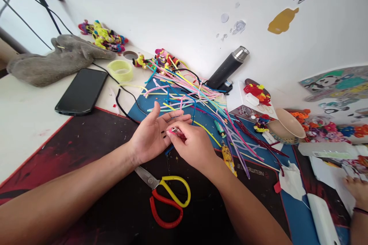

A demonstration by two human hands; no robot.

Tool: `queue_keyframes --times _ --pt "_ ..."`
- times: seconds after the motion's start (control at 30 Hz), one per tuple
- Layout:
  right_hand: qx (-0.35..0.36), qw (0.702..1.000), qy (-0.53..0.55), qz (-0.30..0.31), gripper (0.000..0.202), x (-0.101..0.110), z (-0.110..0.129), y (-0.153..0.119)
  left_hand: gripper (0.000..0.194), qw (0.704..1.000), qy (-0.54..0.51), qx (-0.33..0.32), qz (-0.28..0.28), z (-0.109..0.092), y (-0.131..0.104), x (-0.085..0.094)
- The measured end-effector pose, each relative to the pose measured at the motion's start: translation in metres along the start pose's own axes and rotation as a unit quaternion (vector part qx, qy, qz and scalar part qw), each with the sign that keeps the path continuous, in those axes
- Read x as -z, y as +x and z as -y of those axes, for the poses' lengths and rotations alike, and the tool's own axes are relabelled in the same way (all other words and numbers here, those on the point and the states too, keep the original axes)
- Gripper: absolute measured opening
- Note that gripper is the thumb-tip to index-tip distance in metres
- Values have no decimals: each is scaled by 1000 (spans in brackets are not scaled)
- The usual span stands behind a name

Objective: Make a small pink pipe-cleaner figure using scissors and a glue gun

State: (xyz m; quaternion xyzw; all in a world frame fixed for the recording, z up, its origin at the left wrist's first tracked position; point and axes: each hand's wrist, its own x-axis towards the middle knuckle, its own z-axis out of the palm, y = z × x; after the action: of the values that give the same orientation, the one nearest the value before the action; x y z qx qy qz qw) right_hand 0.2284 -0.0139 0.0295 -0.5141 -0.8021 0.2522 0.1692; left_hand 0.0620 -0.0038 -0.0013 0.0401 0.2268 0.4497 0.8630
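Note:
My left hand (149, 138) lies palm up with its fingers stretched out. A few small black bits (163, 134) rest on that palm. Over its fingers, my right hand (195, 145) is closed in a pinch on a small red thing with a shiny metal end (175, 130); its kind is mostly hidden by the fingers. Below both hands, scissors (169, 201) with one yellow and one red handle lie on the dark mat (115, 203), their blade tips hidden under my left wrist. Beyond the hands spreads a pile of coloured pipe cleaners (184, 88).
A phone (82, 91), a yellow tape ring (120, 71) and a grey plush thing (57, 61) lie left. Pipe-cleaner figures (103, 36) sit by the wall. A black flask (228, 67), white box (244, 103) and bowl (287, 126) stand right. Another person's hand (356, 189) shows far right.

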Motion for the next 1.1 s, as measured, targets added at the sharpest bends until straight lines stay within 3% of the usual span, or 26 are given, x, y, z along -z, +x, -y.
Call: queue_keyframes --times 0.33,0.6,1.1 --pt "5 1000 20 -11 10 -5 -9 -9 64 1000 4 -14 9 1 1 0" --pt "-3 1000 8 6 7 -8 -4 -8 76 1000 16 -23 -10 4 2 -1" --pt "-3 1000 -1 1 11 -15 -2 -9 72 1000 -16 -22 -1 4 4 0"
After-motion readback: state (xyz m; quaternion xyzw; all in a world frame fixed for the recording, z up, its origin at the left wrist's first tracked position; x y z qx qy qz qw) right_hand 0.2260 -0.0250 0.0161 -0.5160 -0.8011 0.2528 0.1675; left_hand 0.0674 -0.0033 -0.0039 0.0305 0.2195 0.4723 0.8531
